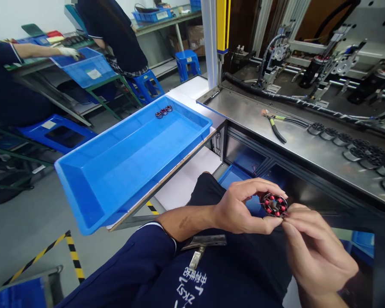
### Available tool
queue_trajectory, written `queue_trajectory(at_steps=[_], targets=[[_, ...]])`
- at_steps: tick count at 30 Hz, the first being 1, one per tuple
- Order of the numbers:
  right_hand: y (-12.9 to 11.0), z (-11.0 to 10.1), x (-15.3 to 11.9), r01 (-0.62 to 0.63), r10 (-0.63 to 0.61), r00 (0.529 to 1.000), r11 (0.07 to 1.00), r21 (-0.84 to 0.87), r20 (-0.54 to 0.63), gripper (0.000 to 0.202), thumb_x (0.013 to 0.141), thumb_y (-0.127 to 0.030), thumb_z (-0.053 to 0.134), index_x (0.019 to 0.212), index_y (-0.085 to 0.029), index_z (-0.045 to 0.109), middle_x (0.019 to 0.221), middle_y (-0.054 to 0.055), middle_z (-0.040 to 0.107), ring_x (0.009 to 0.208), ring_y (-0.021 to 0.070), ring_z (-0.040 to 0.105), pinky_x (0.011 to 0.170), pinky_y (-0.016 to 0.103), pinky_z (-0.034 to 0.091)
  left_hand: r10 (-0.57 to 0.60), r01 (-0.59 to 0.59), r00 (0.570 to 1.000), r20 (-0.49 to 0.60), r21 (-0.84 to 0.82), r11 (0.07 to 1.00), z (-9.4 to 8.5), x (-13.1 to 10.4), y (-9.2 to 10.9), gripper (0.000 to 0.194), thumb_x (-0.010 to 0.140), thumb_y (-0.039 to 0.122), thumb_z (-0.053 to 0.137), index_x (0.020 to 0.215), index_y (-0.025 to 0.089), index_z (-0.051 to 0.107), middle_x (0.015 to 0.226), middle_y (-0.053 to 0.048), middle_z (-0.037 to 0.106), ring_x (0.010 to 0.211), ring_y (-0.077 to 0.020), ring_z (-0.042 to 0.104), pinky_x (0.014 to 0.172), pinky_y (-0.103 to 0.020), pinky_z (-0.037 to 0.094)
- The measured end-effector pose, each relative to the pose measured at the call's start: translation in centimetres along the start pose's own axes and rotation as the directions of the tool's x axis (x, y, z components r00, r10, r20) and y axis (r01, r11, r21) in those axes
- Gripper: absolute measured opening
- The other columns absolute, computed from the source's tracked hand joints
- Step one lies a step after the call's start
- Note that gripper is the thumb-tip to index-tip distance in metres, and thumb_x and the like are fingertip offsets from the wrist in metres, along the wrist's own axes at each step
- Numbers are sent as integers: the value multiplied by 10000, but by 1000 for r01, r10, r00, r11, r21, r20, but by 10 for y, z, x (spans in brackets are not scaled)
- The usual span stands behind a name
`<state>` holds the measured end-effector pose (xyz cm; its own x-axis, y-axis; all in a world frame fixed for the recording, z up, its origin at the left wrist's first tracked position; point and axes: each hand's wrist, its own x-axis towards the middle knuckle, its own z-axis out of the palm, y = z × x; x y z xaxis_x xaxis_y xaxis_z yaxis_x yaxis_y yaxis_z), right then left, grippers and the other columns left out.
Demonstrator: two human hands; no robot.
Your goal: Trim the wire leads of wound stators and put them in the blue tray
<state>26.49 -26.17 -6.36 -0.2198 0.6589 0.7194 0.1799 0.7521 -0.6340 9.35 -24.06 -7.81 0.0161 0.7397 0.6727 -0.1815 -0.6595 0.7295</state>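
A small round motor stator (278, 208), with a black ring and red coils, is gripped in my left hand (244, 207) between thumb and curled fingers. Its open face points up toward me. At its right edge, my right hand (317, 244) has thumb and forefinger pinched together. A thin reddish wire seems to run from the stator into that pinch, though the fingertips hide most of it. Both hands are above my lap, in front of the metal bench. Three similar stators (164, 112) lie together at the far end of a blue tray (131, 145) to the left.
On the metal bench (244, 111) lie cutting pliers (276, 124), a pen (212, 96) and several black ring parts (356, 149). Machine fixtures (321, 68) stand behind. Two co-workers are at the left, one with a gloved hand (69, 52) at a blue bin (86, 70). Blue stools (188, 64) stand around.
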Motion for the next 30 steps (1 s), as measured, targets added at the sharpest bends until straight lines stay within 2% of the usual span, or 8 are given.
queue_trajectory(at_steps=[4,7,12,14,17,22,28,30], targets=[[12,-15,13,-49,47,998,996,80,30,470,752,-68,836,1179,-246,752,997,72,695,936,242,656,754,408,560,-249,272,961,124,-238,932,-1,-1,5,388,749,217,833,1106,142,700,1021,-103,767,916,-179,738,870,-305,605],[18,-27,31,-78,47,978,986,148,204,489,753,-157,874,1204,-307,760,1152,101,703,1062,282,668,795,443,608,-391,453,890,234,-363,814,2,-1,7,409,744,284,860,1092,137,704,962,-92,761,860,-167,731,851,-304,592],[21,-32,56,-1,-103,909,968,249,404,319,828,-285,849,1136,-345,788,1250,88,713,1168,310,666,927,545,593,-496,624,781,379,-432,652,6,3,11,483,607,303,956,998,139,723,809,-25,717,717,-117,682,726,-246,572],[18,-30,58,53,-153,894,969,241,421,238,855,-275,826,1086,-326,803,1237,85,718,1175,300,658,890,505,604,-535,673,740,409,-430,602,5,4,10,518,550,293,985,978,144,733,805,-19,720,719,-116,684,713,-237,569],[7,-25,51,66,-87,944,995,75,318,122,883,-253,792,949,-353,815,1138,54,734,1098,266,670,804,439,601,-565,701,713,415,-438,563,1,5,6,513,585,345,974,997,146,741,875,-53,758,755,-138,720,728,-256,589],[-3,-27,24,192,-154,976,944,-270,155,244,848,-145,757,940,-366,800,995,34,723,890,224,668,770,418,553,-539,668,742,397,-500,551,3,4,5,544,657,407,940,1078,140,721,953,-109,785,795,-173,766,765,-305,632],[-7,-25,-6,35,-44,999,909,-416,-13,147,867,-165,720,921,-296,756,788,22,673,745,194,643,751,418,530,-289,313,950,120,-417,854,15,3,12,454,733,282,896,1108,168,666,1089,-105,748,908,-167,758,829,-288,636],[-10,-18,-9,-31,10,998,922,-385,-56,125,878,-164,703,926,-273,741,820,32,679,774,209,659,743,423,542,-165,170,985,45,-341,924,18,3,12,417,776,236,857,1129,180,642,1145,-106,727,969,-174,751,835,-282,637]])
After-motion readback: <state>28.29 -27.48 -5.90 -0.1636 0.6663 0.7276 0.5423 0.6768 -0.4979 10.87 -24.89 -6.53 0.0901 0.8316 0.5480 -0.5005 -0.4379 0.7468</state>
